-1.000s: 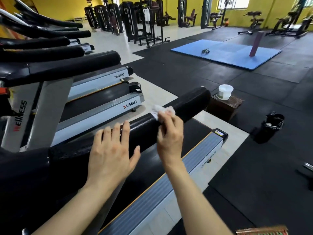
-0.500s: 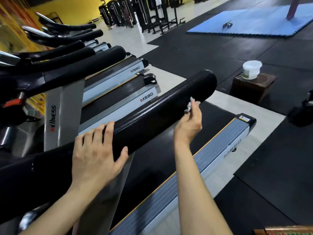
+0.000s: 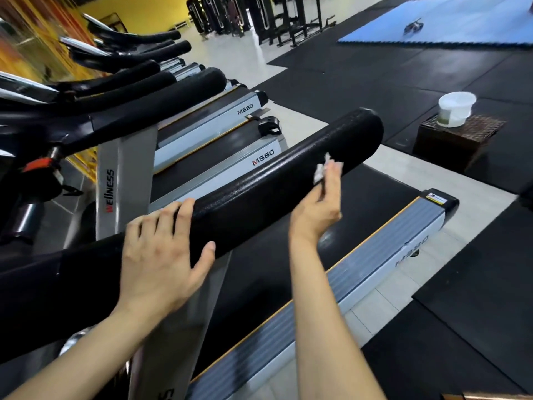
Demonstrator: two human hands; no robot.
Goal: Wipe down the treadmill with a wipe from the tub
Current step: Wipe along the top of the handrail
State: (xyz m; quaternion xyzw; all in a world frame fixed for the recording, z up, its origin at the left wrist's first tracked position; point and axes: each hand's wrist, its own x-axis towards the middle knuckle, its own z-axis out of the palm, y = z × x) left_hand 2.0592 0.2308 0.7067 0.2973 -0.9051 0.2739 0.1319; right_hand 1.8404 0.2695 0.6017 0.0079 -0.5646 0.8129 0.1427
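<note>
The treadmill's thick black padded handrail [image 3: 288,183] runs diagonally from lower left to its rounded end at upper right. My left hand [image 3: 161,255] lies flat on the rail with fingers spread and thumb underneath its near side. My right hand [image 3: 320,203] presses a small white wipe [image 3: 321,171] against the rail's near side, close to the rounded end; most of the wipe is hidden by my fingers. The white wipe tub [image 3: 455,109] stands on a dark wooden box [image 3: 455,140] on the floor at the right.
Below the rail lies the treadmill's black belt [image 3: 360,226] with a grey side rail [image 3: 375,255]. More treadmills [image 3: 202,134] line up to the left. A blue mat [image 3: 461,27] and weight machines [image 3: 259,18] lie farther back on black rubber flooring.
My right hand slid the wipe along the rail from its middle top toward the rounded end and down its near side. My left hand stayed on the rail. The view dipped lower.
</note>
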